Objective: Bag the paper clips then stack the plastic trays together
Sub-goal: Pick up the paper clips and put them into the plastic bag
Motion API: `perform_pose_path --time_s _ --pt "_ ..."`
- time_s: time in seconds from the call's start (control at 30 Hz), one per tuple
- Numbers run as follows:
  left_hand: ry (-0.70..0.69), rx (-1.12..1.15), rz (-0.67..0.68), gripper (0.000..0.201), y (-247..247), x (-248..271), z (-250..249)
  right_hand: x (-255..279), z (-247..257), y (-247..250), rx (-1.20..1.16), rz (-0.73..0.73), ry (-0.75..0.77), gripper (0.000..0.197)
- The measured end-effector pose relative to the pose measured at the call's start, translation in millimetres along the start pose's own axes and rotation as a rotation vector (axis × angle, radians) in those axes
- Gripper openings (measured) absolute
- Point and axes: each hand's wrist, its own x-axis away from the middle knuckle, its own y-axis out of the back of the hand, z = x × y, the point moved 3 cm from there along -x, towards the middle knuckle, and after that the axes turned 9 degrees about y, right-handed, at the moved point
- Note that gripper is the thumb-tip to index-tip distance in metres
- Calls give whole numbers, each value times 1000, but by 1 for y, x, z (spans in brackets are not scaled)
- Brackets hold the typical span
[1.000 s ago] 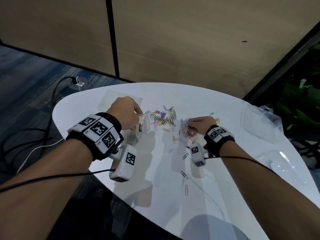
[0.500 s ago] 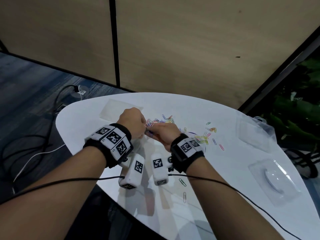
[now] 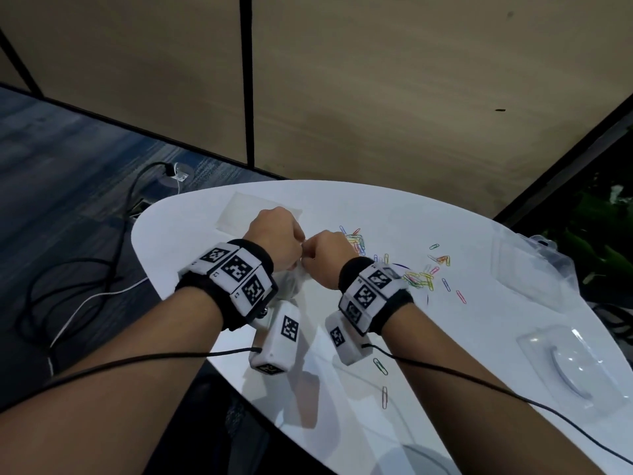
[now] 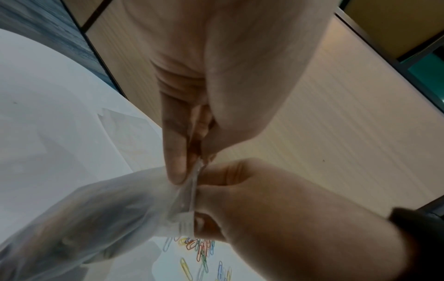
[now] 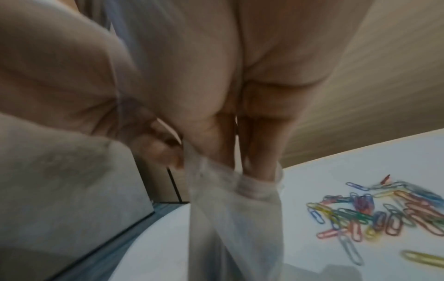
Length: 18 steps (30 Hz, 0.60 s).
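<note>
A clear plastic bag (image 3: 291, 281) hangs between my two hands over the white table (image 3: 479, 337). My left hand (image 3: 294, 250) pinches the bag's rim (image 4: 192, 182) between thumb and forefinger. My right hand (image 3: 310, 258) meets it there, and its fingertips (image 5: 258, 170) are tucked into the bag's mouth (image 5: 252, 185). Whether the right hand holds any clips is hidden. Coloured paper clips (image 3: 419, 281) lie scattered to the right, with another cluster (image 3: 356, 241) just beyond my right hand. Clear plastic trays sit at the right edge (image 3: 579, 368) and further back (image 3: 527, 269).
A flat clear sheet or tray (image 3: 239, 212) lies at the table's far left. Two single clips (image 3: 381, 366) lie near the front edge. Cables run over the floor (image 3: 85, 269) on the left, and a wooden wall stands behind the table.
My right hand has left the clip pile, moved left to the bag and now meets my left hand at its mouth. The left hand has kept hold of the bag.
</note>
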Motion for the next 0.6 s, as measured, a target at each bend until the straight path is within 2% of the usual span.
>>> perform_pose_path --time_s 0.07,0.1,0.17,0.2,0.27,0.33,0.4,0.6 --pt "0 -8 -12 28 4 1 1 -1 -3 8 -124 100 46 33" --pt "1 -12 -25 28 6 0 2 1 -5 16 -304 77 50 32" --pt "13 -13 -48 29 10 -2 3 -2 -24 34 -669 -77 -24 35" --pt "23 -6 -50 30 12 -4 5 -7 -41 39 -705 -182 -67 37" --pt "34 11 -60 31 16 -5 9 -23 -77 46 -441 -320 -168 35" --pt "40 18 -70 30 18 -6 11 -37 -109 38 -86 -231 -286 32" --pt "39 10 -69 29 19 -8 14 -52 -130 21 72 -63 -318 46" --pt "61 27 -62 25 20 -15 21 -85 -134 -17 207 71 -120 62"
